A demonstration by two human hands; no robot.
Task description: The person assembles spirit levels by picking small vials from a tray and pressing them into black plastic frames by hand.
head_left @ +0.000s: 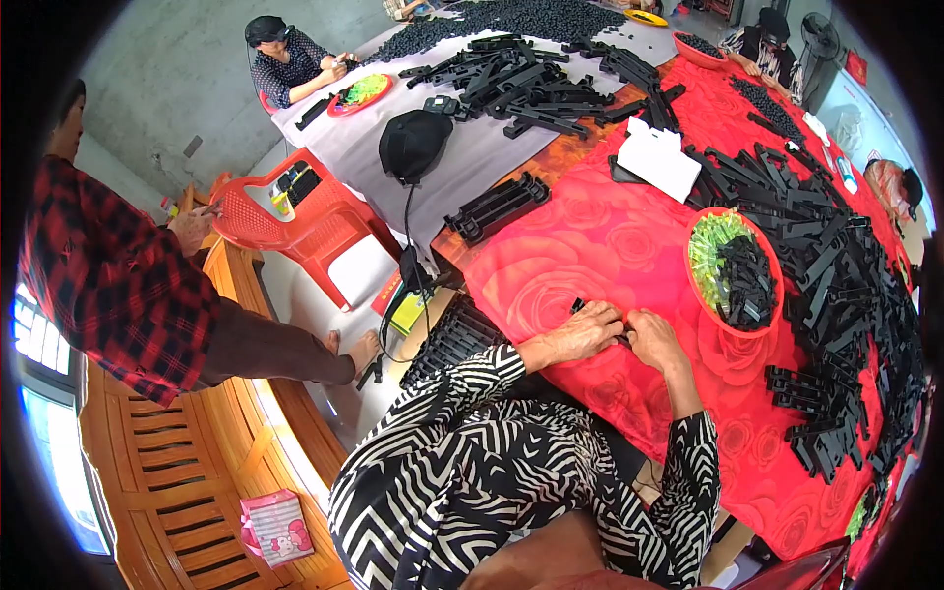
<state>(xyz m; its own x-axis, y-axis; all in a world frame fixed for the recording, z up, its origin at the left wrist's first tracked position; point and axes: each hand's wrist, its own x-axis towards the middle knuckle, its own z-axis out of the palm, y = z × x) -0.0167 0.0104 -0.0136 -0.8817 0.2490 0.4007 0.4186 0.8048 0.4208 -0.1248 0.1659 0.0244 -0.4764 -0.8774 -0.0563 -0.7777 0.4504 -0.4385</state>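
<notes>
The left hand [587, 330] and right hand [655, 340], fingers curled, pinch a mostly hidden black plastic part [623, 338] over the rose-patterned red tablecloth [551, 265].

One small black pc. [577, 306] shows at left; another black bit [623, 340], to its right & nearer, is held, mostly covered; whether both are same part, pose incl., is unclear.
</notes>
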